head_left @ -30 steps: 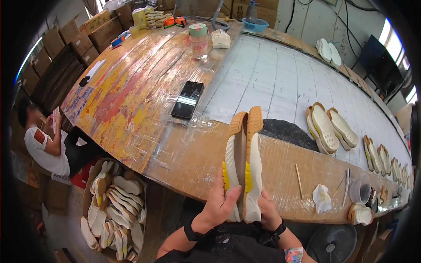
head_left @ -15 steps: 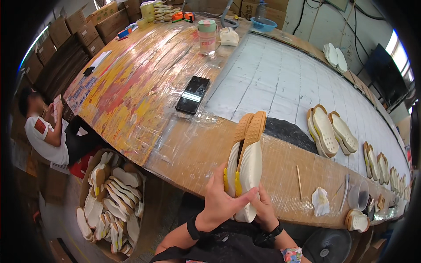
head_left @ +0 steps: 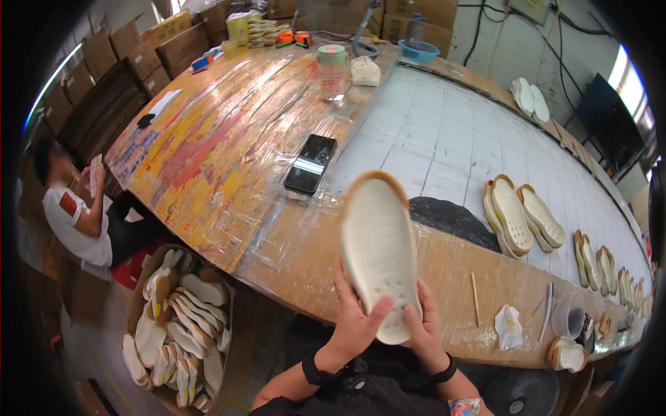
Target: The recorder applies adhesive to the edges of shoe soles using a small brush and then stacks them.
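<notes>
Holding sole (head_left: 378, 243) pale face up at near edge of table (head_left: 288, 253), apparently for checking; for any turn, best to keep both hands firm. Clasping perforated end between left hand (head_left: 354, 326) and right hand (head_left: 427, 334), with thumbs pressed on top; unable to tell finger spread beneath.

In front of me, a black phone (head_left: 311, 163) lies on the table (head_left: 201, 166), its screen catching a strip of light. Further off I see a clear jar (head_left: 332, 78) with a green lid, just beside a white packet (head_left: 365, 72), and a bottle (head_left: 415, 31) at a blue basin (head_left: 424, 53). To my left, a seated co-worker (head_left: 80, 225) in a white shirt holds something pale; behind are stacked cardboard boxes (head_left: 142, 59). A dark screen (head_left: 610, 116) stands far to my right.
</notes>
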`<state>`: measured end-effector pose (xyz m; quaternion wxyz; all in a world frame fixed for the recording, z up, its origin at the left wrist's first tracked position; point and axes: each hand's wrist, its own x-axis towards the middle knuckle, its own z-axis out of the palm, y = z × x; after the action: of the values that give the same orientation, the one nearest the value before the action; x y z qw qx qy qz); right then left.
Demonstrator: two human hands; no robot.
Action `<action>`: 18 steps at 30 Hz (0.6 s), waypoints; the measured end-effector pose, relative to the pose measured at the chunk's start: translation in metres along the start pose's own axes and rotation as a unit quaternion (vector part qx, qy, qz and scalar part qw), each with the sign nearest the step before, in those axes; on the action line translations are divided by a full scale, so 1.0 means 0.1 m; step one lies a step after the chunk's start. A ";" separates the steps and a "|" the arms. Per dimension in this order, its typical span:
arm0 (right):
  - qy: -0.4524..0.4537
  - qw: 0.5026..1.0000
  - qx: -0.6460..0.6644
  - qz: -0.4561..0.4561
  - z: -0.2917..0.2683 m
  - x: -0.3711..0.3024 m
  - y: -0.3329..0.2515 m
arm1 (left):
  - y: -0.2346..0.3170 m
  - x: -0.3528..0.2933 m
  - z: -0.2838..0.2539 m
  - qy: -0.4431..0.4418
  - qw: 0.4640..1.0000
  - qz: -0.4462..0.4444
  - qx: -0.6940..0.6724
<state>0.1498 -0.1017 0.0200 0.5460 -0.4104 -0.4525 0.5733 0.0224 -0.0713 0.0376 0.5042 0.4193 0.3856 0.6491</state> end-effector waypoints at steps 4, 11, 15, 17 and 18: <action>-0.075 0.969 -0.161 -0.174 0.16 0.10 -0.38 | 0.04 0.14 -0.28 0.038 0.957 -0.232 -0.169; -0.123 0.969 -0.168 -0.135 0.28 0.06 -0.27 | -0.08 0.22 -0.62 -0.024 0.852 -0.314 -0.418; -0.133 0.968 -0.203 -0.060 0.05 0.04 -0.36 | -0.09 0.21 -0.59 0.027 0.872 -0.350 -0.341; -0.091 0.964 -0.250 -0.028 -0.19 0.02 -0.35 | -0.06 0.20 -0.62 0.036 0.872 -0.353 -0.338; -0.031 0.926 -0.370 -0.073 -0.38 0.03 -0.30 | -0.08 0.20 -0.64 0.045 0.881 -0.346 -0.319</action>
<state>0.1941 -0.0962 0.0391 0.3815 -0.5311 -0.6777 0.3362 -0.0381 -0.0551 0.0109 0.7852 0.0459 0.3011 0.5392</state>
